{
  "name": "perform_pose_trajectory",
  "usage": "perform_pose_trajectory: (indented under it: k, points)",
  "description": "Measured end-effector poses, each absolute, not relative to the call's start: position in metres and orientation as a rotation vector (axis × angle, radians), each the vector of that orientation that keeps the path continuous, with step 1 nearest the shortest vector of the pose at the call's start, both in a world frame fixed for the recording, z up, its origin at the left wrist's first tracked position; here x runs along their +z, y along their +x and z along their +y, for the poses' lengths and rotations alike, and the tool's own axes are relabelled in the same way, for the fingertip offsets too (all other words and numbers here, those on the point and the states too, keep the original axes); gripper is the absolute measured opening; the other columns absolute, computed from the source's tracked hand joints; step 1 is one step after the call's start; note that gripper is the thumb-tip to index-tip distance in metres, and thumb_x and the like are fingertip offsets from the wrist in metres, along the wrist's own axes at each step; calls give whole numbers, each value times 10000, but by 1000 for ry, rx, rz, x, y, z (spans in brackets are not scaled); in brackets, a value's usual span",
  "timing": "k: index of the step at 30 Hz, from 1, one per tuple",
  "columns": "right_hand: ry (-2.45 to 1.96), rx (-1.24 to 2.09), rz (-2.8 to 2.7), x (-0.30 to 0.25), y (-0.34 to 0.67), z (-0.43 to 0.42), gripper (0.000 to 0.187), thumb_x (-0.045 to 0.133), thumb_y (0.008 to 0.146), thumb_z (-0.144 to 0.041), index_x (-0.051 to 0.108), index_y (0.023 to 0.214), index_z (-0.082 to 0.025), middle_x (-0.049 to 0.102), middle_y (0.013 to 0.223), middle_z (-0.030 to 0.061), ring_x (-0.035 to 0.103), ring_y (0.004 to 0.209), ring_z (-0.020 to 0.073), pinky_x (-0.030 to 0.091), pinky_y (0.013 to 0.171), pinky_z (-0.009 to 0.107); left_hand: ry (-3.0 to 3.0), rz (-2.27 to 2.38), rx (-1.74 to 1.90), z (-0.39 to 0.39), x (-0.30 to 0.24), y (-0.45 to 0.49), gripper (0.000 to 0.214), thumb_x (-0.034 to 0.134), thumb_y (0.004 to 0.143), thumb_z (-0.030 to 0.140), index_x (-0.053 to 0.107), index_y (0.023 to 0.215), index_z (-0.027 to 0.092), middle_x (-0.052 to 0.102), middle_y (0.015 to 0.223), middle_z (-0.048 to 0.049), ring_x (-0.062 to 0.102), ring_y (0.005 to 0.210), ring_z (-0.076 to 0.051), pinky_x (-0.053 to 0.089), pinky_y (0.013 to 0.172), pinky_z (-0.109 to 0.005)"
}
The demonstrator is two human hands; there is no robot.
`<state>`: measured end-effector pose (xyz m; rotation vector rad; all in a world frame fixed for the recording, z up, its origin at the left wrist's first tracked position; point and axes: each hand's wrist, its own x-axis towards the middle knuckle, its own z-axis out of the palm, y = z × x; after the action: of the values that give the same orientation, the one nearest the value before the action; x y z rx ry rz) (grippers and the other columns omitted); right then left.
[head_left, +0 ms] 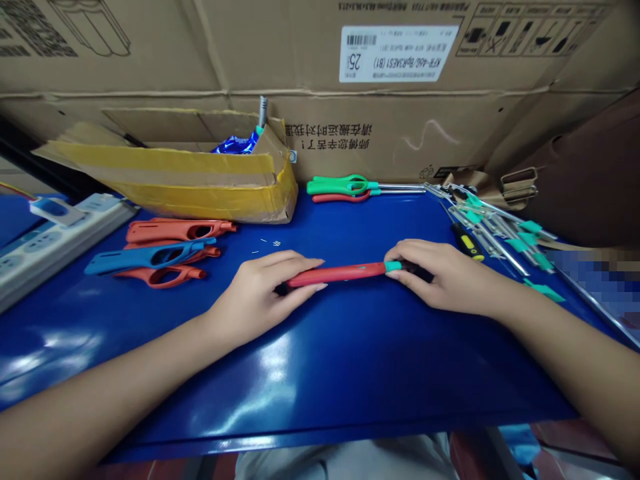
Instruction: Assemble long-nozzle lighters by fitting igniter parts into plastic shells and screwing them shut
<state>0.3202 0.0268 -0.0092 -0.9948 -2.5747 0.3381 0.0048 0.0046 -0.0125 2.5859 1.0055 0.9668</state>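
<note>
A long red plastic lighter body [340, 273] with a teal collar lies across the middle of the blue table [350, 373]. My left hand [265, 290] is closed around its left end. My right hand [440, 277] is closed over its right end at the teal collar, hiding whatever sticks out there. Both hands rest low on the table surface.
Orange and blue lighter shells [165, 253] lie at the left, beside a power strip [45, 233]. An open cardboard box [200, 180] stands behind them. Green and red finished lighters [350, 187] lie at the back. Metal tubes with teal tips [500, 227] and a yellow-black screwdriver [465, 243] lie at the right.
</note>
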Motion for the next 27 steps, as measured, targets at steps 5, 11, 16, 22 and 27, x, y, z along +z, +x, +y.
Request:
perform_pose_trajectory:
  k: [5,11,16,22,27]
  points:
    - [-891,243,-2632,-8,321,25,167,503,1018,-277,645,1016,-189,716,916,73,670,836,201,508,765,315,2548,891,1005,3,-10,3,208,684,949,275,728,1117,161,771,1002,-86,735,891,-179,603,822,-271]
    - [-813,116,-2682,-11,320,21,182,481,1027,-257,644,1016,-176,728,894,83,675,798,207,503,733,318,2423,868,967,-2,-10,5,172,703,928,226,725,1084,155,771,975,-74,724,860,-168,579,792,-254]
    - [-977,298,-2687,-14,316,24,229,468,1042,-329,651,1037,-191,731,920,68,703,811,204,523,715,312,2211,1002,910,-3,-8,13,136,684,938,285,731,938,158,736,848,-33,664,737,-135,518,686,-227]
    - [-1069,308,-2618,-11,304,15,386,564,1001,-425,557,1331,-225,705,1267,104,713,1092,254,585,866,381,1409,1028,758,-6,-6,26,393,554,985,506,642,1115,146,667,682,-2,523,493,-105,420,437,-207]
    - [-1033,228,-2638,-12,306,13,376,472,1048,-346,518,1394,-207,688,1310,110,696,1139,248,583,902,397,1242,872,827,-3,-6,22,403,513,1013,442,644,1218,120,720,793,-68,556,556,-119,460,479,-228]
